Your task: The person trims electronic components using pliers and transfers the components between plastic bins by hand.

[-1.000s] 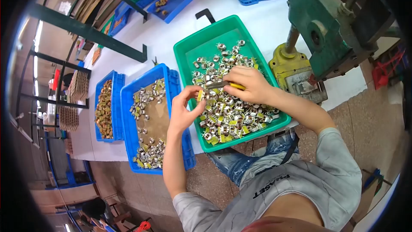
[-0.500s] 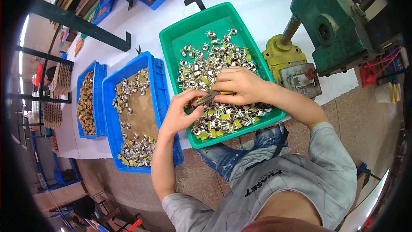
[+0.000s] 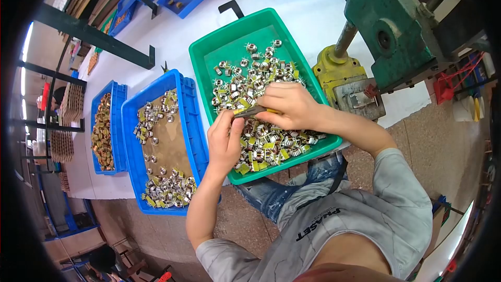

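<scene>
My right hand (image 3: 292, 105) is closed around a pair of pliers (image 3: 251, 110) with yellow handles and dark jaws pointing left. My left hand (image 3: 225, 138) pinches a small coil at the jaw tips; fingers cover most of it, and a yellowish bit shows. Both hands are above a green tray (image 3: 215, 52) heaped with wire-wound ring coils (image 3: 266, 75), many with yellow-green tabs. Whether the jaws are closed on the coil I cannot make out.
Left of the green tray, a blue tray (image 3: 194, 120) holds more coils on brown board. Beyond it, a narrower blue tray (image 3: 121, 125) contains copper-coloured parts. A green and yellow press (image 3: 383, 39) stands at right. A black metal bracket (image 3: 96, 39) crosses the upper left.
The pliers and left fingers have risen slightly, and the left hand has turned more upright with its fingers closer together. The whole view has shifted a little.
</scene>
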Demonstrator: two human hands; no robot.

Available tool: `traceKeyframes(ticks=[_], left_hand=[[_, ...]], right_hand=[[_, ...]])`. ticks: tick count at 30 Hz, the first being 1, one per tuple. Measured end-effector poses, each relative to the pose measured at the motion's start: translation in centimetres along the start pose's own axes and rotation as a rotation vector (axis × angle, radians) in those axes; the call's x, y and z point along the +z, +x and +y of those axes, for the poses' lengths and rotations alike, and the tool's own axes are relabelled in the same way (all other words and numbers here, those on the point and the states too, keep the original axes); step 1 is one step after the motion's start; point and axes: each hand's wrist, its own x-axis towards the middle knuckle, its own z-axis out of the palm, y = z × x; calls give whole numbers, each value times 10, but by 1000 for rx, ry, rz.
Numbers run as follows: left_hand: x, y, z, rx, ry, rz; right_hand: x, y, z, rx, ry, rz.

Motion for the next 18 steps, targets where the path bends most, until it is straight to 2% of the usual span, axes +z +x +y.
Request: traceKeyframes(ticks=[2,8,12,18], left_hand=[[4,-2,8,11,14,56],[14,-7,-4,-53,-170,84],[13,-7,-8,22,-54,145],[11,-4,-8,114,13,106]], right_hand=[[-2,1,-4,-82,-157,92],[-6,1,-3,-169,-250,120],[0,4,6,-44,-1,132],[0,5,15,-40,12,120]])
